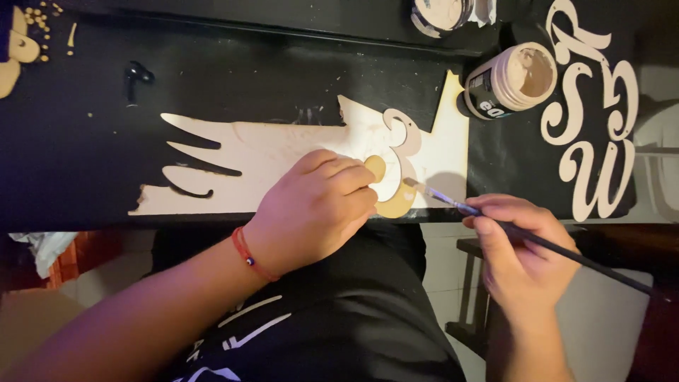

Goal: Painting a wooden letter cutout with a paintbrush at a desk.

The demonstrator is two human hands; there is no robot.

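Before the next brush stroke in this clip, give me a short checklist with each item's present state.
1. Thin dark-handled paintbrush gripped in the right hand: ok.
2. Bristle tip over the tan curly wooden cut-out letter: ok; contact cannot tell.
3. Left hand steadying that letter, fingers on it: ok.
4. Pale flat wooden offcut sheet lying under the letter, shielding the black tabletop: ok.
5. Open jar of beige paint within reach, lid off: ok.
6. Paint load on the bristles: cannot tell.
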